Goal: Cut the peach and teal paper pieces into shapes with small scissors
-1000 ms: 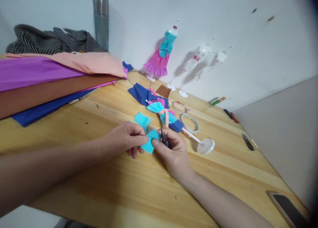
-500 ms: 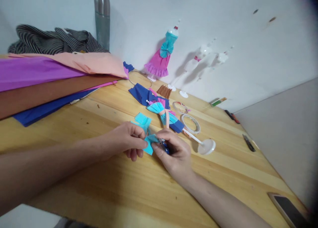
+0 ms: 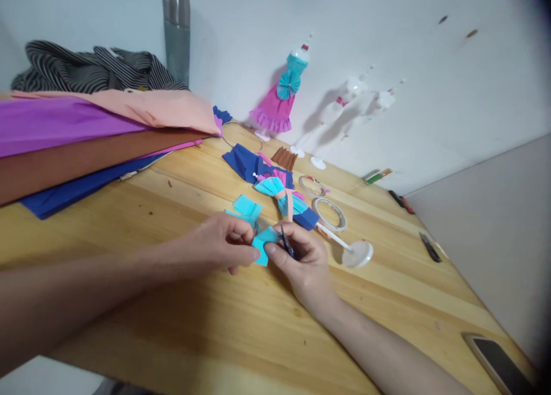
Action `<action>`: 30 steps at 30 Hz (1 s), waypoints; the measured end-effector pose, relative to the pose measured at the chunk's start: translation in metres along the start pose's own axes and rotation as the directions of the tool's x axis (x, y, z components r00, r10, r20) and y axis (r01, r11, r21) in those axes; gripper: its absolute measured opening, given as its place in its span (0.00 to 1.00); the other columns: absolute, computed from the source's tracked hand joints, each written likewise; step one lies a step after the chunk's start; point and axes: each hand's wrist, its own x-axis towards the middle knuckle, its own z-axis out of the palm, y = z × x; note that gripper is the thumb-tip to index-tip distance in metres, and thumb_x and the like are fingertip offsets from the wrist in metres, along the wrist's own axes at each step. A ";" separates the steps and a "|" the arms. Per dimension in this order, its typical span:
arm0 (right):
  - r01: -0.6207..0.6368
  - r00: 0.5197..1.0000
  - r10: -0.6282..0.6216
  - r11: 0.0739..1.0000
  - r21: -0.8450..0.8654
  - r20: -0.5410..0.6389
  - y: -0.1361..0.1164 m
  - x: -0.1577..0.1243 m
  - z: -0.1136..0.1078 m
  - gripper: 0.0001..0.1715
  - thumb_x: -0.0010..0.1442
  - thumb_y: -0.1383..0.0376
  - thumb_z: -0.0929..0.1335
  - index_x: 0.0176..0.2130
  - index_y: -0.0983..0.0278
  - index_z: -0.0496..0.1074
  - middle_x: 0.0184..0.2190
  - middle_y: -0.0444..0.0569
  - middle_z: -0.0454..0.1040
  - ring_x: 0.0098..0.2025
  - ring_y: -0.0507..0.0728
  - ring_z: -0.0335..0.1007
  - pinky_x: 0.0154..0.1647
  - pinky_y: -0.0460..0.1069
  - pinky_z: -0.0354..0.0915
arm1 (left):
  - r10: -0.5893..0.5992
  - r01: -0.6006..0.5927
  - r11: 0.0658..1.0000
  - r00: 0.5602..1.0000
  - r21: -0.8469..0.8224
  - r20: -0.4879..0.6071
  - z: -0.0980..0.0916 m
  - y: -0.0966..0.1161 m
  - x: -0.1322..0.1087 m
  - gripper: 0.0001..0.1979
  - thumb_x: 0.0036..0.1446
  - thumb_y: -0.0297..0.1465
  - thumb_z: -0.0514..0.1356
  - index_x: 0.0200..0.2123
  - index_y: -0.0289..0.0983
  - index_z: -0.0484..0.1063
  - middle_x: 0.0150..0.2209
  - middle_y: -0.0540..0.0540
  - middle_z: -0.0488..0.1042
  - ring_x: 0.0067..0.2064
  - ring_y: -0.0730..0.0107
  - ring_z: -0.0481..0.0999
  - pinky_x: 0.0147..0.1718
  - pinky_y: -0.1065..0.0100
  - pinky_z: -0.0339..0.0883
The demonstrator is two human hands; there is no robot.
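A small turquoise piece of crepe paper [image 3: 260, 251] is stretched between my two hands, above the wooden table. My left hand [image 3: 226, 243] is closed, its thumb and forefinger at the paper's left edge. On the other side, my right hand [image 3: 307, 260] pinches the paper between thumb and fingers. Tucked in the same hand is a slim dark-blue tool, apparently small scissors [image 3: 287, 243], partly hidden by the fingers. Just beyond my left hand lie more turquoise paper scraps [image 3: 247, 207]. A lying doll-shaped stand in a blue dress with a turquoise bow [image 3: 275, 189] is beyond my right hand.
Two tape rolls [image 3: 330, 213] lie near the stand's white base [image 3: 357, 254]. Dressed and bare mini mannequins [image 3: 284, 90] stand by the wall. Crepe sheets [image 3: 77, 148] are stacked left. At right are a cutter [image 3: 430, 247] and a phone [image 3: 499, 363].
My fingers have shifted on the turquoise paper, which has turned flatter. The dark-blue tool has swung more upright in my right hand.
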 end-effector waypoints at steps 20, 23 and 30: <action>-0.267 0.964 0.259 0.932 0.245 0.063 0.002 0.001 0.007 0.13 0.50 0.60 0.74 0.23 0.63 0.69 0.19 0.40 0.61 0.22 0.49 0.51 0.23 0.46 0.51 | -0.078 0.051 0.992 0.967 -0.119 -0.241 0.009 0.006 -0.002 0.05 0.44 0.31 0.59 0.24 0.34 0.69 0.14 0.53 0.70 0.18 0.77 0.69 0.18 0.76 0.63; -0.280 0.960 0.273 0.924 0.261 0.065 0.002 0.000 0.007 0.13 0.50 0.60 0.74 0.23 0.63 0.70 0.18 0.40 0.61 0.21 0.48 0.50 0.20 0.45 0.48 | -0.080 0.040 0.986 0.965 -0.163 -0.250 0.009 0.005 -0.001 0.05 0.42 0.30 0.60 0.25 0.35 0.68 0.14 0.54 0.70 0.17 0.77 0.69 0.17 0.77 0.62; -0.314 0.942 0.335 0.838 0.446 0.035 0.005 0.003 0.008 0.17 0.45 0.59 0.77 0.25 0.64 0.69 0.16 0.36 0.56 0.16 0.44 0.42 0.16 0.44 0.40 | -0.078 -0.019 0.944 0.957 -0.329 -0.278 0.009 0.001 -0.002 0.10 0.42 0.32 0.64 0.27 0.34 0.68 0.13 0.55 0.69 0.16 0.78 0.69 0.15 0.78 0.60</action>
